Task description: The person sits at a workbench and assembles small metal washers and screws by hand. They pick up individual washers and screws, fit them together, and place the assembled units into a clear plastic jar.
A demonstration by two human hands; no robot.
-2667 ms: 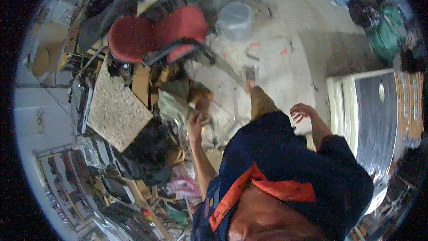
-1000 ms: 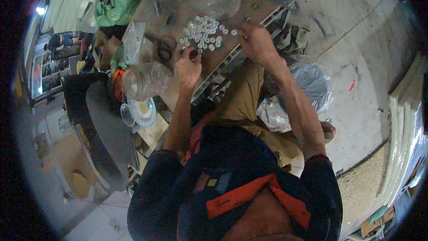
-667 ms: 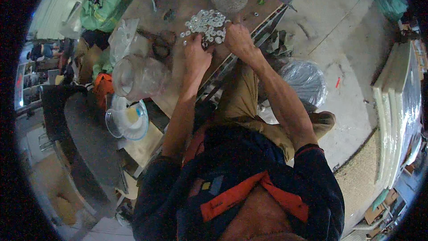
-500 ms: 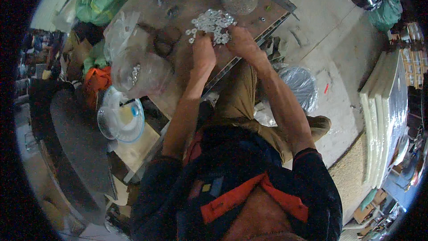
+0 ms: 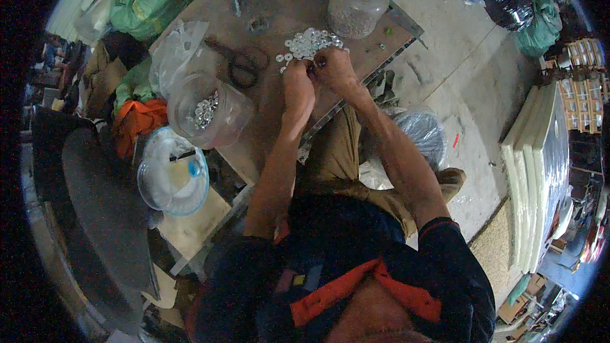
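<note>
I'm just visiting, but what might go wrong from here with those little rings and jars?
The loose pale rings lie in a pile right by the right hand, so a nudge could scatter them. The clear jar holding small shiny parts looks uncovered and sits near an edge of the table; a bump might spill it.

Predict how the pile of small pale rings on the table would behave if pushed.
The pile would probably spread, since the rings look loose and a few sit apart at its edge. Those lying flat on the table would likely slide rather than roll.
</note>
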